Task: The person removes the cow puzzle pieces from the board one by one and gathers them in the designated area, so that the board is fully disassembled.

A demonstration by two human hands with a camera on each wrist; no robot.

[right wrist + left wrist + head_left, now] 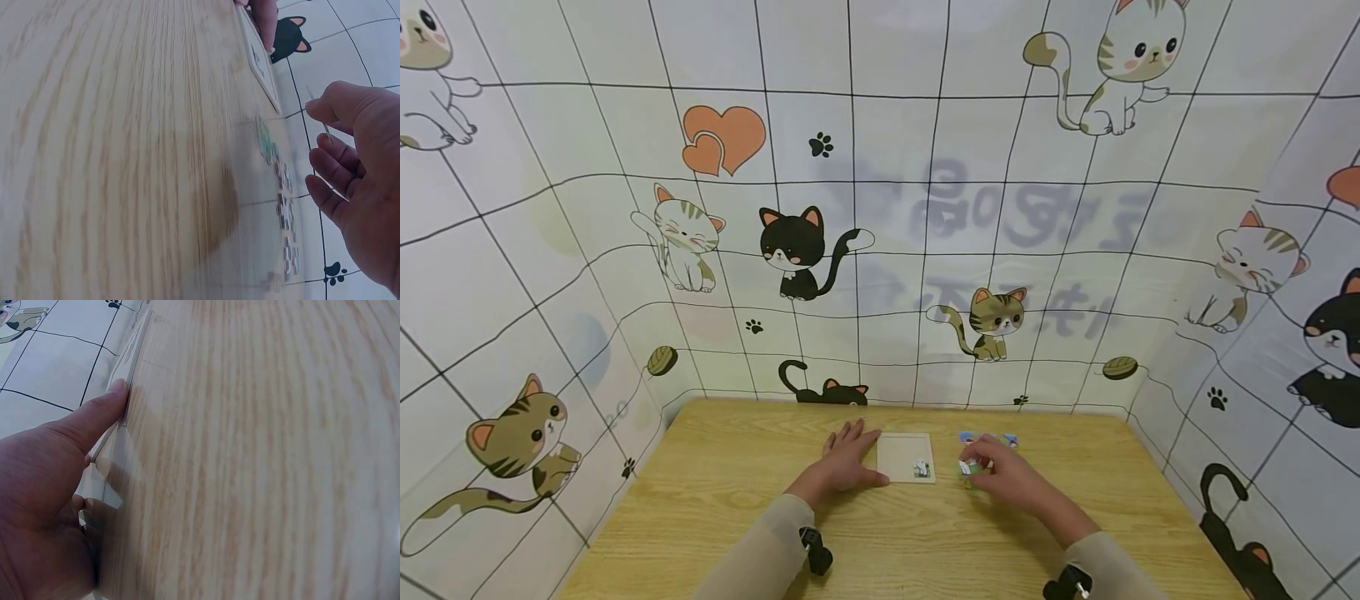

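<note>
A shallow wooden puzzle tray (pixel 895 454) lies on the table, with one printed puzzle piece (pixel 921 469) in its near right corner. Against the tray's left edge rests my left hand (pixel 848 462), fingers mostly straight and thumb at the near left corner; in the left wrist view the thumb (pixel 103 412) touches the tray's edge. My right hand (pixel 1003 473), right of the tray, pinches a thin puzzle piece (pixel 327 126) between thumb and fingertips, above the table. Other jigsaw pieces (pixel 285 212) lie beyond that hand, which partly covers them in the head view.
The wooden table (pixel 737 500) runs back to a cloth wall (pixel 895 250) printed with cats and grid lines. Cloth walls also stand on both sides. A green piece (pixel 264 139) lies on the table between the tray and the other pieces.
</note>
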